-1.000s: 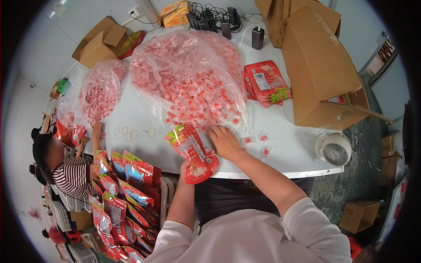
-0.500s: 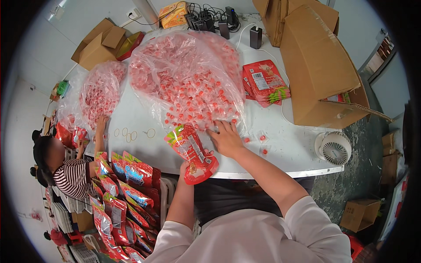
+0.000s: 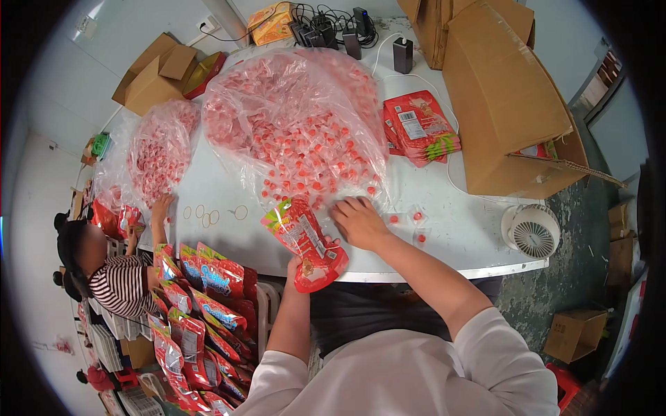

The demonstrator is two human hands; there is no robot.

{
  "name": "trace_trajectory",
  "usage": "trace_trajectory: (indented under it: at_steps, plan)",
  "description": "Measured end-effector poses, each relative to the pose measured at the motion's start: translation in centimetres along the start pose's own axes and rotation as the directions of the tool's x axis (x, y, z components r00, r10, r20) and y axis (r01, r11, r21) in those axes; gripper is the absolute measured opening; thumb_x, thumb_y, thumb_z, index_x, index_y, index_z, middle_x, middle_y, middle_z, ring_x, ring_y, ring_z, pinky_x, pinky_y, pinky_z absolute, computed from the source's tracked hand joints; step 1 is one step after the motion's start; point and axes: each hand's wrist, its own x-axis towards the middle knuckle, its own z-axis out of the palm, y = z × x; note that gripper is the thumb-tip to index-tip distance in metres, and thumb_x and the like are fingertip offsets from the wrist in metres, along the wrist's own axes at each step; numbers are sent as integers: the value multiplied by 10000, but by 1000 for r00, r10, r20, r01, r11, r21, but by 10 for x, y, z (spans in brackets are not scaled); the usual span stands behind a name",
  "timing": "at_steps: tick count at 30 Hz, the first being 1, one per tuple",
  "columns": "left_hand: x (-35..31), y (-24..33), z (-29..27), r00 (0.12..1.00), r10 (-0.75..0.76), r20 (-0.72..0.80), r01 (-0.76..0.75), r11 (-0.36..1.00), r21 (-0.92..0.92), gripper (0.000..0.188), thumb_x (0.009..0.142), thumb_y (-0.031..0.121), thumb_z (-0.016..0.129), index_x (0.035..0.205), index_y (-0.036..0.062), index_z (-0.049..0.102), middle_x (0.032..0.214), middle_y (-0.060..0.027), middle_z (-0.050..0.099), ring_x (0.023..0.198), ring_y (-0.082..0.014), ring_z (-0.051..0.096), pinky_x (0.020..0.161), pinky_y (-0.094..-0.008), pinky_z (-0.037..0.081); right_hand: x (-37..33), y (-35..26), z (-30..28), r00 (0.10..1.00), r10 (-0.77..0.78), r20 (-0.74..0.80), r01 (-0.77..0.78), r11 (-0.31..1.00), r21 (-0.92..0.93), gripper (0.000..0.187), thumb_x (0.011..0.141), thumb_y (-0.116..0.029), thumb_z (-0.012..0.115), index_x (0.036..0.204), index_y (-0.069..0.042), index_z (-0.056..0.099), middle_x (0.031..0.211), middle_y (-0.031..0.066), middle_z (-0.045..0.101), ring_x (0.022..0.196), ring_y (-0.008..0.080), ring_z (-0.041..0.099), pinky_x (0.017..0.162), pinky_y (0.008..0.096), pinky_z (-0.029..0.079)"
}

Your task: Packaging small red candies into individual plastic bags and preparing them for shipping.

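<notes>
My left hand (image 3: 297,266) grips a red stand-up pouch (image 3: 305,243) with a green-and-yellow top, tilted over the table's front edge. Just right of the pouch, my right hand (image 3: 359,223) rests palm down by the mouth of a large clear plastic bag (image 3: 277,90). Its fingers are curled in, and whatever lies under them is hidden. Individually wrapped red candies (image 3: 316,170) fill the bag and spill toward both hands. A few loose wrapped candies (image 3: 417,216) lie on the table right of my right hand.
Flat red pouches (image 3: 420,128) are stacked beside a big cardboard box (image 3: 506,111). A white fan (image 3: 531,231) stands at the right edge. Filled pouches (image 3: 208,312) stand at my left. Rubber bands (image 3: 241,212) lie on the table (image 3: 451,256). Further left, a co-worker (image 3: 118,277) reaches toward another candy bag (image 3: 159,149).
My right hand has drawn back slightly from the candies, and its spread fingers have curled in. My left hand still holds the pouch in nearly the same place.
</notes>
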Motion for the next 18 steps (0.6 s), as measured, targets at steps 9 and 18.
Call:
trace_trajectory:
  at_steps: [9,18]
  plan:
    - [-2,4,2,1000,17,9,-17,1000,-7,798,788,320,729,1457,49,389,1359,-190,520,1359,-421,408,1157,-546,296,-49,3,-39,980,65,187,-52,996,-74,215,858,-231,640,1005,-76,623,1145,105,573,1092,274,532,941,412,418]
    - [1,3,4,1000,4,27,-4,1000,5,762,789,320,727,1428,31,429,1335,-192,540,1351,-411,421,1156,-546,303,23,21,-22,907,380,-179,-358,922,144,258,870,-194,625,1102,-81,615,1255,170,528,1207,359,508,1008,460,435]
